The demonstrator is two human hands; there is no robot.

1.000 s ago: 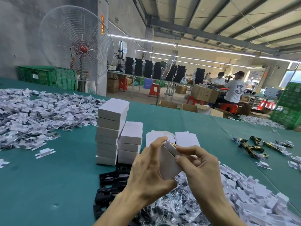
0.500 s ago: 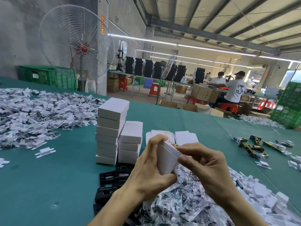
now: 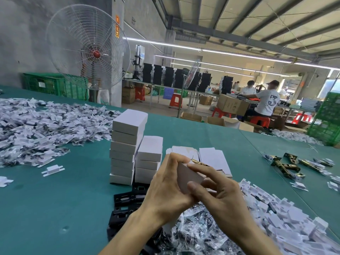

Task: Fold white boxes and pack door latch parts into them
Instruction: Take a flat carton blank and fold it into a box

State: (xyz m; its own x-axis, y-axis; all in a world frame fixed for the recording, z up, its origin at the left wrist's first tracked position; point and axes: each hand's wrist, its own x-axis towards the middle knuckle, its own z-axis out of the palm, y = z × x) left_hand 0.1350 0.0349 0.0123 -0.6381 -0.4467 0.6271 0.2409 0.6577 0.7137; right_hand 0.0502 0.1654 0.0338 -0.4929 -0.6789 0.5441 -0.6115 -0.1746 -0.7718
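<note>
While round white box (image 3: 190,178), hands (image 3: 168,190) (image 3: 223,197) half-curled.

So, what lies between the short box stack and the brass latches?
In the head view, flat box blanks lie beside the short stack; then bare green table up to the brass latches.

A large wire-caged fan (image 3: 81,41) with a red hub stands past the far edge of the teal table (image 3: 55,199); green crates (image 3: 53,85) sit low beside it; beyond, a long bench carries upright black stacks (image 3: 169,76) (of what, I cannot tell); red stools (image 3: 175,100) and cardboard cartons (image 3: 232,105) stand around; a seated person (image 3: 267,103) in a white shirt and cap faces away.
</note>
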